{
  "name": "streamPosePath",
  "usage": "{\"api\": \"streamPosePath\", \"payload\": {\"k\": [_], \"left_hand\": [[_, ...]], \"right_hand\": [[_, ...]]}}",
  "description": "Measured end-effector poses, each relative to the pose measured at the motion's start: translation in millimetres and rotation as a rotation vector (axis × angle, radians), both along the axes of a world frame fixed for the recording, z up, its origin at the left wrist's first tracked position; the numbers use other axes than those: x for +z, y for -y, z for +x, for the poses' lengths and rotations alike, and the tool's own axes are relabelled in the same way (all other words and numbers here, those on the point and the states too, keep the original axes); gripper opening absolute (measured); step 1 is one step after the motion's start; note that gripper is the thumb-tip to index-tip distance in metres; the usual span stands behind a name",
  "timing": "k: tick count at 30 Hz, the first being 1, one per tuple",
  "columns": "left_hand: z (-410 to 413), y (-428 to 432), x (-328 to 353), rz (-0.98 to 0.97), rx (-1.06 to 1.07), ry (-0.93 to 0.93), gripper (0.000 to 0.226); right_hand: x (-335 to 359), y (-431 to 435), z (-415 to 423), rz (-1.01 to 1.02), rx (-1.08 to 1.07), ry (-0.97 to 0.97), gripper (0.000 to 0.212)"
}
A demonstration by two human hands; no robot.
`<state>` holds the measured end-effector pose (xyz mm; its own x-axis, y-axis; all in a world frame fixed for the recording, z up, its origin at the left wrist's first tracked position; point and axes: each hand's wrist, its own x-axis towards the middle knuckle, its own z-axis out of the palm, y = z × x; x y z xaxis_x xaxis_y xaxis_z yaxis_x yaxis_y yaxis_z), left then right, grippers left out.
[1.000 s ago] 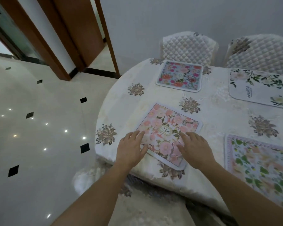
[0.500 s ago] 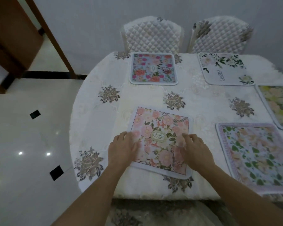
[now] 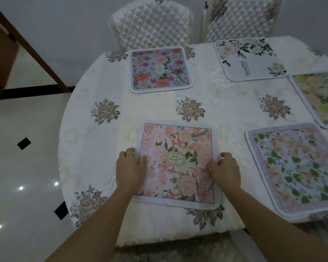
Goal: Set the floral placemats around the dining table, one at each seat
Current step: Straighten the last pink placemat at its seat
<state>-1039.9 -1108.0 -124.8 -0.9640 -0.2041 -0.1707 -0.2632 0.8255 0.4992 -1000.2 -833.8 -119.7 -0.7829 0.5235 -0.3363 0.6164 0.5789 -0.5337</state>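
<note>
**A:** Where does the pink placemat (image 3: 178, 163) lie?

**B:** It lies flat on the table (image 3: 95, 148), on the white cloth, at the near side, straight in front of the person. Its near border is close to the rim of the table but does not hang over it.

**A:** And the hands?

**B:** The left hand (image 3: 130, 171) is at the left border of the mat and the right hand (image 3: 225, 171) is at the right border, each about halfway along its side. The mat lies between them.

**A:** How are the fingers?

**B:** On both hands they are bent, not straight. The left thumb (image 3: 142, 161) rests on the printed side, and the other left fingers curl down at the white border. On the right hand the fingers (image 3: 224, 155) curl at the right border in the same way, with the thumb on the print. I think each hand pinches its edge. But the fingertips are hidden under the knuckles, so I cannot say if they go beneath the mat.

**A:** What else is on the table?

**B:** Four more mats.
- A blue placemat (image 3: 160, 69) lies at the far side, before the left quilted chair (image 3: 151, 23).
- A white placemat (image 3: 250, 59) with the word "Beautiful" lies before the right quilted chair (image 3: 240, 17).
- A yellow placemat (image 3: 318, 99) is at the right, cut by the frame.
- A green-leaf placemat (image 3: 295, 167) lies to the right of the pink one, near it but apart from it.
</note>
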Motion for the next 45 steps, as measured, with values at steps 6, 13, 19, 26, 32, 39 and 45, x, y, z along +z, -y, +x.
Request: {"api": "streamPosePath", "payload": {"k": [6,13,19,26,32,39,45], "left_hand": [[-10,-1,3,0.215,0.026,0.045,0.031],[7,8,28,0.260,0.014,-0.026,0.034],[42,25,26,0.239,0.059,-0.054,0.033],[65,40,5,0.251,0.050,-0.013,0.033],[69,43,-7,0.231,0.087,0.012,0.035],[66,43,-3,0.179,0.110,0.007,0.031],[66,48,4,0.139,0.100,0.018,0.026]], "right_hand": [[0,-3,-12,-0.195,-0.097,-0.013,0.028],[24,1,-10,-0.181,-0.006,-0.157,0.025],[23,16,9,-0.143,0.069,-0.219,0.026],[-3,20,31,-0.111,0.096,-0.200,0.026],[-13,20,37,-0.104,0.100,-0.185,0.026],[-13,20,35,-0.092,0.101,-0.143,0.027],[-11,20,31,-0.122,0.088,-0.103,0.025]]}}
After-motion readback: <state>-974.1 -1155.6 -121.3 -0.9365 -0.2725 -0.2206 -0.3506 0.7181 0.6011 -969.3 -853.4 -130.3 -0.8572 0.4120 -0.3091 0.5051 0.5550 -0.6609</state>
